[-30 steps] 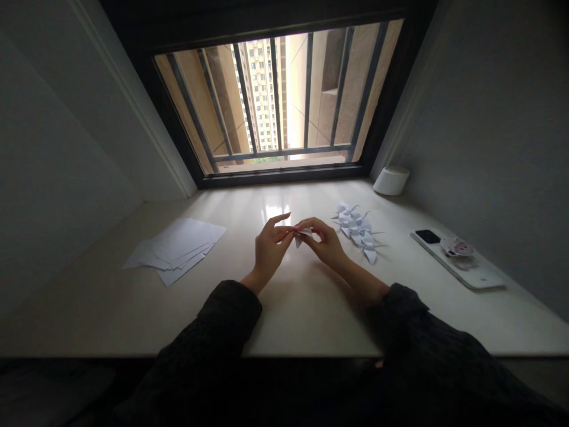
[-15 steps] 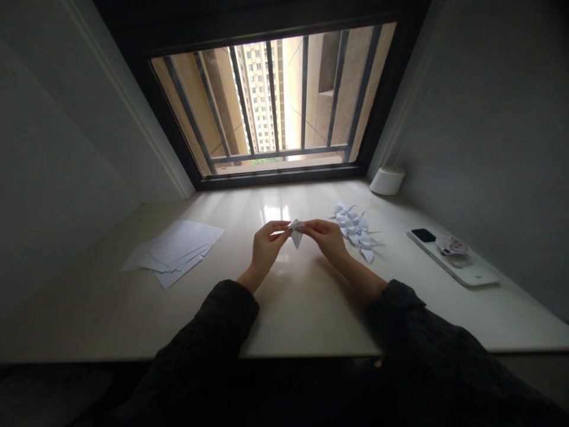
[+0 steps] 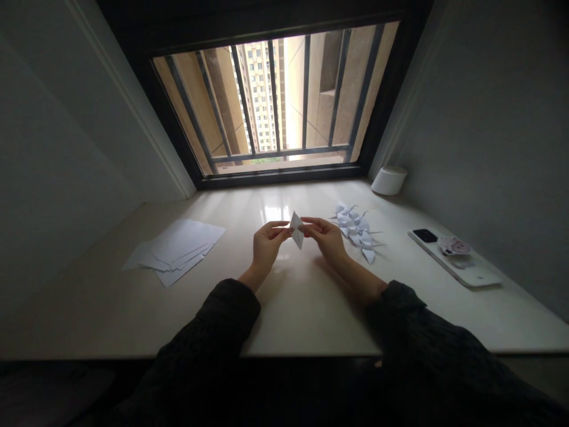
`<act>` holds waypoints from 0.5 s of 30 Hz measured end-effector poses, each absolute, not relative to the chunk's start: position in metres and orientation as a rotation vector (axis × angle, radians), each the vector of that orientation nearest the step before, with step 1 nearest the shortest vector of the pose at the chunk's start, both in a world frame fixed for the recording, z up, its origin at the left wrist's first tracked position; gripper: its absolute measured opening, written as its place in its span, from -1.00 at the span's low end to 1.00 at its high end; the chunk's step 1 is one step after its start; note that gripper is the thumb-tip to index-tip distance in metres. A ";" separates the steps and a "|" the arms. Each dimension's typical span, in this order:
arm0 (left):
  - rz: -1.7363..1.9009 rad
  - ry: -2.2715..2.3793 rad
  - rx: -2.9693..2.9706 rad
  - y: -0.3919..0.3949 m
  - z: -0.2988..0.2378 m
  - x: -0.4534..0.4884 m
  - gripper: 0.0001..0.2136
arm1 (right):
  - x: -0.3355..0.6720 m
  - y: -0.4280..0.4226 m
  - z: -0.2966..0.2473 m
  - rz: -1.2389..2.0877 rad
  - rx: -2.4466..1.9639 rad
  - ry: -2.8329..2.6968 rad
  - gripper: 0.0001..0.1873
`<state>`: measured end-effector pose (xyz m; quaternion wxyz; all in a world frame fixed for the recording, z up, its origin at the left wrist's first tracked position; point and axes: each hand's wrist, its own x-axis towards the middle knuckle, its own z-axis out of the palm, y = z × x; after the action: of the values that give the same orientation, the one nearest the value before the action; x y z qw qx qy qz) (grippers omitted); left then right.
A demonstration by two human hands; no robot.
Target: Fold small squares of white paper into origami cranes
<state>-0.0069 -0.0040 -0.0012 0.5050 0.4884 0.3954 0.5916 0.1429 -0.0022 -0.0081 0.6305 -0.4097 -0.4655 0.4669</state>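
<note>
Between my two hands, a little above the pale tabletop, is a small piece of folded white paper, now a narrow diamond standing on its point. My left hand pinches its left side between thumb and fingers. The right side is pinched by my right hand in the same way. The fingertips cover part of the paper's middle, so its inner folds are hidden. Just right of my right hand lies a cluster of several folded paper cranes with thin pointed ends.
Loose white paper sheets lie overlapping on the left of the table. On the right is a white phone with a round grip on its back. A white cylinder stands in the far right corner, near the barred window.
The folded paper has turned and opened from a creased, kite-like form into a flatter, taller diamond, its top point higher. Both hands keep their hold in nearly the same place.
</note>
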 end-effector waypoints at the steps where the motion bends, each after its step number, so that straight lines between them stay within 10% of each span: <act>1: 1.422 0.959 1.179 -0.005 -0.001 -0.006 -0.71 | 0.143 -0.002 -0.008 1.083 -0.938 -1.050 -0.62; 15: 1.199 1.054 1.211 -0.001 -0.009 -0.008 -0.66 | 0.144 -0.002 -0.012 1.134 -1.040 -1.056 -0.64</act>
<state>-0.0083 -0.0011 -0.0092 0.5385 0.5092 0.4433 0.5042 0.1444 -0.0023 -0.0115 0.5953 -0.4478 -0.4548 0.4881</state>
